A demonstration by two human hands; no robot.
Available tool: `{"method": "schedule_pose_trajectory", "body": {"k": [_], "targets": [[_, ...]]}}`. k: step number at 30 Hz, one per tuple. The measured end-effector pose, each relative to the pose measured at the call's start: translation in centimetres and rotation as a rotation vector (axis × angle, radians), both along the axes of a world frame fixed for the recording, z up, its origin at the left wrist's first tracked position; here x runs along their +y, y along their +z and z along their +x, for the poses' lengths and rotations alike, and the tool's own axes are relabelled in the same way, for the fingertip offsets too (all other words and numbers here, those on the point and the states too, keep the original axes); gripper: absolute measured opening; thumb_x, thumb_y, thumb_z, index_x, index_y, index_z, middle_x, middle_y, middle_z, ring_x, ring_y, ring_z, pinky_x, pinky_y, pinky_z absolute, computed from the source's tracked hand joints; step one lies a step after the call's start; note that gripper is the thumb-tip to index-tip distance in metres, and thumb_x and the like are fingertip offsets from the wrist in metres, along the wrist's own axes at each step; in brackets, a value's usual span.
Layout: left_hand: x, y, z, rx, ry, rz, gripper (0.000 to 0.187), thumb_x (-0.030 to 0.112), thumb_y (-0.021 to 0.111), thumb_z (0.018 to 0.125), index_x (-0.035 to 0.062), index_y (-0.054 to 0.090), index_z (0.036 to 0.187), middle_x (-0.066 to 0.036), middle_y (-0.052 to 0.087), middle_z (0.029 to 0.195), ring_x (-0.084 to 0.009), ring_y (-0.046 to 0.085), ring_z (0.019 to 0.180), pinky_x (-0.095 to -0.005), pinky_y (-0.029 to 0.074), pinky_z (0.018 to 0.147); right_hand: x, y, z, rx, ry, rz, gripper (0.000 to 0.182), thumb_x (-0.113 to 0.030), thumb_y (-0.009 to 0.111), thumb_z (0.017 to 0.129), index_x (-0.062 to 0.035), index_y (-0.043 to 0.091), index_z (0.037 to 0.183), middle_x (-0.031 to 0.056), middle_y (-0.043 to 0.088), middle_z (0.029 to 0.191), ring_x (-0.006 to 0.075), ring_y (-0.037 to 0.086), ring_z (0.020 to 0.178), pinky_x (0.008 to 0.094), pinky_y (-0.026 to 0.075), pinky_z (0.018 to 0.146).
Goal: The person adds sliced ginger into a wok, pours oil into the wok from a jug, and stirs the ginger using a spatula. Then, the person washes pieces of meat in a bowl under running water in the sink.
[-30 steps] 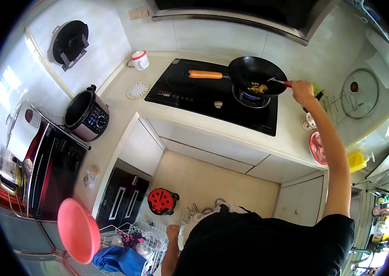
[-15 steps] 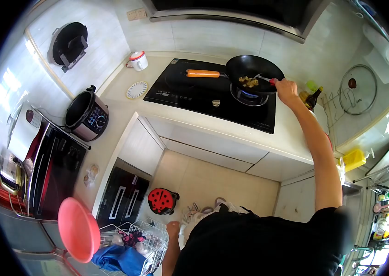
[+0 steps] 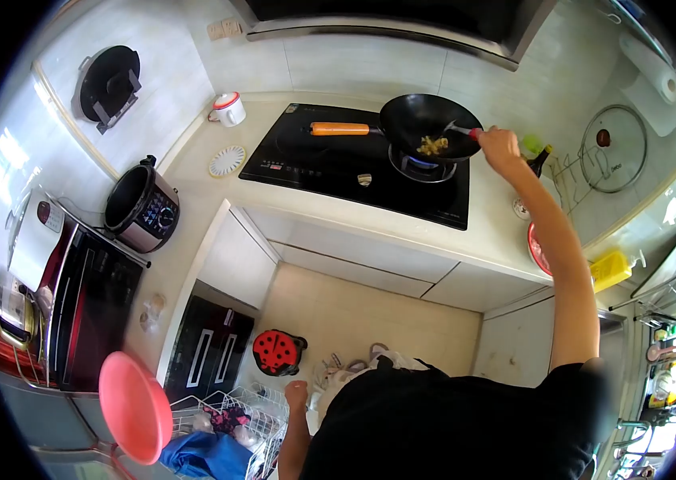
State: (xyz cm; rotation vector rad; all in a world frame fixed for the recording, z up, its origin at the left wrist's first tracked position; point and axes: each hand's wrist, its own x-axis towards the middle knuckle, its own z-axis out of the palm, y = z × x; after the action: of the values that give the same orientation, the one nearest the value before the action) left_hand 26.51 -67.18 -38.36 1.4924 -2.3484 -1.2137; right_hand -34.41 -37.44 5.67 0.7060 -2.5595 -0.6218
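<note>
My right hand [image 3: 501,152] is closed around the red handle of a spatula [image 3: 461,130], whose metal end reaches into a black wok [image 3: 407,120]. Small yellowish-brown pieces of food [image 3: 433,146] lie together at the bottom of the wok, just below the spatula's tip. The wok rests over a lit blue burner on the black cooktop [image 3: 306,164], its orange handle pointing left. Low at my side hangs my left hand [image 3: 296,393], fingers curled in and nothing visible in them, beside a white wire rack [image 3: 274,412].
A white mug [image 3: 230,111] and a round patterned coaster [image 3: 228,161] sit left of the cooktop. A pressure cooker [image 3: 142,204] stands farther left. Right of the burner are a dark bottle [image 3: 542,160] and a red-rimmed bowl [image 3: 537,248]. A ladybug-patterned stool [image 3: 278,352] is on the floor.
My right hand and the spatula have shifted slightly right relative to the wok, and the food pieces lie a little differently. My view has moved slightly; more of the red-rimmed bowl shows.
</note>
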Motion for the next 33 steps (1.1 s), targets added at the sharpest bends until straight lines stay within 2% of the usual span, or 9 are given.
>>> {"method": "schedule_pose_trajectory", "body": {"k": [2, 4, 7, 11, 14, 17, 24, 30, 33], "targets": [[0.4, 0.2, 0.0, 0.001, 0.059, 0.031, 0.022, 0.020, 0.060, 0.070, -0.0013, 0.067, 0.070, -0.014, 0.065, 0.065, -0.0270, 0.062, 0.062, -0.0383, 0.046, 0.061, 1.1, 1.0, -0.8, 0.017, 0.025, 0.058, 0.016, -0.012, 0.056, 0.082, -0.0067, 0.063, 0.094, 0.0160, 0.065, 0.086, 0.0290, 0.066, 0.080, 0.0390, 0.053, 0.061], [0.2, 0.7, 0.0, -0.059, 0.076, 0.191, 0.024, 0.021, 0.064, 0.071, -0.0006, 0.069, 0.080, -0.021, 0.067, 0.084, -0.0334, 0.065, 0.083, -0.0401, 0.050, 0.076, 1.8, 1.2, -1.1, 0.015, 0.031, 0.101, 0.017, -0.012, 0.055, 0.082, -0.0071, 0.063, 0.096, 0.0157, 0.065, 0.085, 0.0291, 0.066, 0.078, 0.0393, 0.053, 0.061], [-0.1, -1.4, 0.5, -0.058, 0.046, 0.190, 0.024, 0.021, 0.064, 0.070, -0.0006, 0.069, 0.079, -0.020, 0.067, 0.082, -0.0324, 0.066, 0.080, -0.0396, 0.050, 0.074, 1.3, -1.4, -1.1, 0.027, 0.010, -0.010, 0.019, -0.011, 0.054, 0.082, -0.0071, 0.062, 0.100, 0.0149, 0.064, 0.085, 0.0282, 0.066, 0.079, 0.0390, 0.053, 0.062], [0.3, -0.4, 0.6, -0.077, -0.054, 0.110, 0.025, 0.021, 0.065, 0.070, -0.0009, 0.069, 0.081, -0.019, 0.067, 0.080, -0.0305, 0.066, 0.077, -0.0391, 0.050, 0.073, -1.0, -1.4, 1.5, -0.058, 0.028, -0.159, 0.024, -0.009, 0.052, 0.083, -0.0078, 0.059, 0.106, 0.0147, 0.064, 0.084, 0.0290, 0.066, 0.081, 0.0393, 0.052, 0.063], [0.4, 0.2, 0.4, -0.086, -0.001, 0.131, 0.024, 0.020, 0.064, 0.070, -0.0014, 0.069, 0.080, -0.019, 0.067, 0.078, -0.0298, 0.066, 0.075, -0.0392, 0.050, 0.072, -1.6, -2.1, 1.0, -0.037, 0.036, -0.147, 0.023, -0.010, 0.052, 0.083, -0.0096, 0.061, 0.104, 0.0147, 0.064, 0.084, 0.0294, 0.065, 0.081, 0.0398, 0.052, 0.063], [0.5, 0.2, 0.5, -0.084, -0.083, 0.132, 0.025, 0.020, 0.065, 0.070, -0.0017, 0.068, 0.080, -0.018, 0.067, 0.079, -0.0294, 0.066, 0.077, -0.0389, 0.050, 0.072, -0.6, -0.8, 0.5, 0.016, 0.006, -0.074, 0.022, -0.009, 0.055, 0.081, -0.0113, 0.063, 0.101, 0.0142, 0.065, 0.086, 0.0299, 0.065, 0.083, 0.0407, 0.052, 0.066], [1.0, 0.8, 0.1, -0.080, 0.055, 0.197, 0.025, 0.019, 0.064, 0.070, -0.0024, 0.068, 0.083, -0.019, 0.068, 0.083, -0.0299, 0.065, 0.080, -0.0390, 0.049, 0.073, 1.7, 3.9, 1.9, -0.252, -0.109, -0.171, 0.022, -0.010, 0.058, 0.076, -0.0122, 0.066, 0.096, 0.0150, 0.066, 0.093, 0.0314, 0.064, 0.091, 0.0425, 0.051, 0.075], [0.7, 0.8, -0.1, -0.096, 0.047, 0.188, 0.026, 0.019, 0.064, 0.070, -0.0023, 0.068, 0.083, -0.020, 0.067, 0.083, -0.0310, 0.065, 0.080, -0.0390, 0.050, 0.074, -1.7, 0.2, 0.7, -0.195, -0.032, -0.351, 0.020, -0.013, 0.057, 0.077, -0.0106, 0.065, 0.095, 0.0157, 0.066, 0.094, 0.0318, 0.064, 0.091, 0.0434, 0.051, 0.076], [1.0, -0.4, 0.5, -0.088, 0.096, 0.215, 0.026, 0.019, 0.064, 0.070, -0.0028, 0.068, 0.083, -0.021, 0.067, 0.082, -0.0313, 0.065, 0.079, -0.0392, 0.049, 0.073, -3.5, -0.8, -0.4, -0.198, -0.034, -0.317, 0.019, -0.012, 0.057, 0.078, -0.0086, 0.065, 0.095, 0.0156, 0.066, 0.093, 0.0321, 0.065, 0.089, 0.0435, 0.051, 0.074]]}}
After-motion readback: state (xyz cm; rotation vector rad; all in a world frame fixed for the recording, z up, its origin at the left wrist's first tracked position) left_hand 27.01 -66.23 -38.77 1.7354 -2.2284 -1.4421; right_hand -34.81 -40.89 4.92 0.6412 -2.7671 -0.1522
